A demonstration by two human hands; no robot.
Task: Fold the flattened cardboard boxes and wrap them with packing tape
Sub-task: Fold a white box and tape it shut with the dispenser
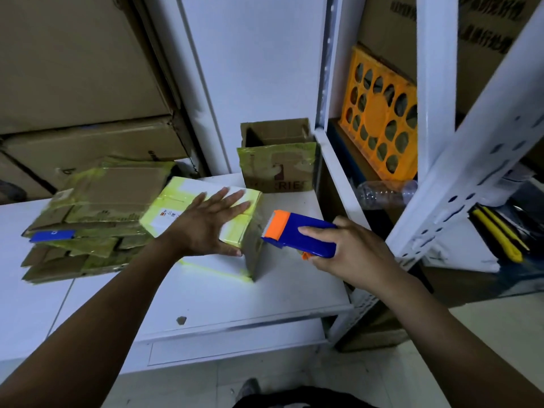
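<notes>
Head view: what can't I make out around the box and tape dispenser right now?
All in the head view:
Top of the box: the left hand, pressed flat on it, hides much of it.
Rear of the tape dispenser: covered by the gripping right hand; any tape strand to the box is too blurred.
The label on the box: print too small.
The flattened stack: blurred, count unclear.

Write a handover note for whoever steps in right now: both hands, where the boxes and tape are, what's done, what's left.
Left hand: flat, fingers spread, pressing on top of the folded box on the white table.
Right hand: grips the blue and orange tape dispenser, its orange end at the box's right edge.
Done: this box is folded, and yellow tape shows across its top.
Left: finish its wrap, probably down the right side, then the pile of flattened boxes to the left.
An open box stands behind.
</notes>
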